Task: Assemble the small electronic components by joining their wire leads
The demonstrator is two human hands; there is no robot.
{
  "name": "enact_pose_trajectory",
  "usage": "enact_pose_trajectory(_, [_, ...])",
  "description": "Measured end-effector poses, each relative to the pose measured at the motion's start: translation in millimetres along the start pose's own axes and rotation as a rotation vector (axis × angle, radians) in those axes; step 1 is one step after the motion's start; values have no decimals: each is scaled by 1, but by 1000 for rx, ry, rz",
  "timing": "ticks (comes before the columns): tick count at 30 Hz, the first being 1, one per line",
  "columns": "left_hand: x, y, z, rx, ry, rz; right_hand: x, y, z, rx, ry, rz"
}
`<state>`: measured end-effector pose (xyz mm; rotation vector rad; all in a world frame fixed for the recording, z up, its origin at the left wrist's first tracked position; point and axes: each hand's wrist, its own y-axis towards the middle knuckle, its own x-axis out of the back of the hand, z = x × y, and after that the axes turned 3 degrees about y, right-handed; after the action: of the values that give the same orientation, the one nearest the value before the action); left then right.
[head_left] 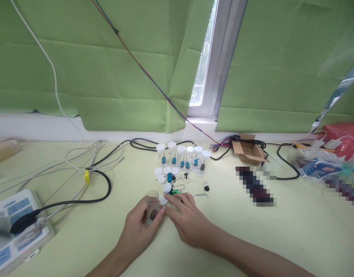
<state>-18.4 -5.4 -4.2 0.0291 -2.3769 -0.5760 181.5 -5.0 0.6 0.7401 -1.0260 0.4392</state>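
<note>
My left hand (142,217) is wrapped round a clear plastic tube (152,204), which has no cap on it and something dark at its bottom. Close beside it, my right hand (188,219) has its thumb and forefinger on a white cap (163,200). Another white cap (167,187) lies just beyond, near green metal parts (175,191) that my right fingers partly hide. Farther back are several more white caps (162,178), blue metal parts (171,177) and thin hex keys (181,187).
Behind stands a row of capped clear tubes (181,157) with blue or dark parts inside. To the right lie a black knob-like part (206,188) and a hex key (201,195). A cardboard box (247,152), black cable (110,188) and power strip (44,234) surround the work area.
</note>
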Motion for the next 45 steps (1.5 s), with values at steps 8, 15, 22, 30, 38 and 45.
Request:
enact_pose_trajectory(8, [0, 1, -7, -17, -14, 48, -3, -1, -1, 6, 28, -31])
enact_pose_trajectory(15, [-1, 4, -5, 1, 23, 51, -8, 1, -3, -6, 34, -67])
enact_pose_trajectory(22, [-4, 5, -1, -23, 48, 36, -11, 5, -6, 1, 92, -137])
enact_pose_trajectory(30, [-3, 7, -4, -16, 15, 67, -16, 6, -9, -2, 98, -177])
enact_pose_trajectory(38, [-4, 6, -1, -16, 13, 52, -5, 4, -7, -26, 17, -40])
enact_pose_trajectory(45, [-6, 6, 2, -49, 34, 37, 1, 5, -10, 5, -48, 138])
